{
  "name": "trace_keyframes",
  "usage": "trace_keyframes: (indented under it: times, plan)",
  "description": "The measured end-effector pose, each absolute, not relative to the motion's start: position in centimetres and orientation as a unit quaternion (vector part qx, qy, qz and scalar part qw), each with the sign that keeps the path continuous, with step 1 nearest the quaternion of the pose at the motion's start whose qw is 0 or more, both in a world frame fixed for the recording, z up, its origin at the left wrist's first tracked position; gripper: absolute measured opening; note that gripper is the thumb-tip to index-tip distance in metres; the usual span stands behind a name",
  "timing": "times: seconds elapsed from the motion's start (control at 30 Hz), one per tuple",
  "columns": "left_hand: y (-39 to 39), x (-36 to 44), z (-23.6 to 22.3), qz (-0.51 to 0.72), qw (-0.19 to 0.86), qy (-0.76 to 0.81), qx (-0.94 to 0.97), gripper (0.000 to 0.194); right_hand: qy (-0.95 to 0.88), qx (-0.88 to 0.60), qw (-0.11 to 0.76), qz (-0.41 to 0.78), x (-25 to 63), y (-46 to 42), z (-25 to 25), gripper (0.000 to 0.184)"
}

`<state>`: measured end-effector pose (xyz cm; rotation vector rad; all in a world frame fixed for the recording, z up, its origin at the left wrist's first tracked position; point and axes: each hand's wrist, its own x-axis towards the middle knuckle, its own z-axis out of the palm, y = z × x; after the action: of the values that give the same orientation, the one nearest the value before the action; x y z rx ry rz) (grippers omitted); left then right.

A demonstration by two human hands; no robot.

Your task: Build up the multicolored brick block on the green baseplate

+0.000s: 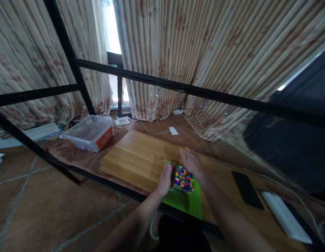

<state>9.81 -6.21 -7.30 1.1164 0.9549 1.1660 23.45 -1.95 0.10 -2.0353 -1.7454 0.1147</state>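
A block of small multicoloured toy bricks [184, 179] stands on a bright green studded baseplate [196, 204]. My left hand [165, 180] is curved against the block's left side, with some fingertips hidden behind it. Over the block's far right corner is my right hand [192, 162], its fingers stretched out and apart; I make out nothing in them. The baseplate lies on a wooden board [141, 154] close to my body.
A clear plastic bin [86, 131] with an orange label sits beyond the board's left end. To the right lie a black phone-like slab [247, 189] and a long white object [285, 217] near a cable. Black metal bars [152, 78] cross in front of curtains [173, 42].
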Motion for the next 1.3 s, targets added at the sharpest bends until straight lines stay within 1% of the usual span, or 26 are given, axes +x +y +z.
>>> trace_keyframes:
  times: [0.07, 0.1, 0.27, 0.4, 0.53, 0.67, 0.83, 0.97, 1.03, 1.2, 1.3]
  plan:
    - [-6.8, 9.8, -7.5, 0.496, 0.615, 0.390, 0.473, 0.068, -0.637, -0.744, 0.197, 0.052, 23.0, -1.3, -0.8, 0.060]
    - [-7.1, 9.8, -7.5, 0.494, 0.611, 0.387, 0.483, 0.067, -0.638, -0.746, 0.184, 0.055, 22.7, -1.3, -1.2, 0.061]
    - [-8.3, 9.7, -6.7, 0.487, 0.540, 0.396, 0.560, 0.062, -0.641, -0.754, 0.135, 0.044, 22.1, -1.7, -1.4, 0.063]
    - [-8.6, 10.0, -6.3, 0.492, 0.528, 0.399, 0.566, 0.057, -0.644, -0.756, 0.106, 0.040, 22.0, -1.8, -0.8, 0.061]
    - [-8.8, 10.2, -6.3, 0.483, 0.523, 0.402, 0.576, 0.054, -0.645, -0.757, 0.098, 0.045, 22.0, -1.9, -0.8, 0.063]
    - [-9.3, 10.3, -6.2, 0.462, 0.461, 0.413, 0.635, 0.061, -0.635, -0.763, 0.110, 0.044, 22.0, -1.9, -0.9, 0.064]
    - [-9.7, 10.6, -6.2, 0.443, 0.396, 0.413, 0.691, 0.077, -0.636, -0.754, 0.155, 0.055, 21.9, -2.3, -0.5, 0.052]
    - [-9.3, 10.7, -6.3, 0.433, 0.375, 0.416, 0.706, 0.099, -0.634, -0.738, 0.221, 0.067, 22.2, -2.2, -0.3, 0.045]
    - [-9.2, 10.7, -6.4, 0.426, 0.372, 0.413, 0.713, 0.106, -0.626, -0.730, 0.265, 0.070, 22.8, -2.0, -0.1, 0.044]
    - [-9.0, 10.5, -6.7, 0.434, 0.386, 0.413, 0.701, 0.106, -0.573, -0.727, 0.376, 0.037, 26.6, -4.3, -0.3, 0.045]
    - [-9.0, 10.5, -7.0, 0.437, 0.384, 0.420, 0.696, 0.107, -0.496, -0.766, 0.409, -0.009, 31.2, -8.7, -1.3, 0.049]
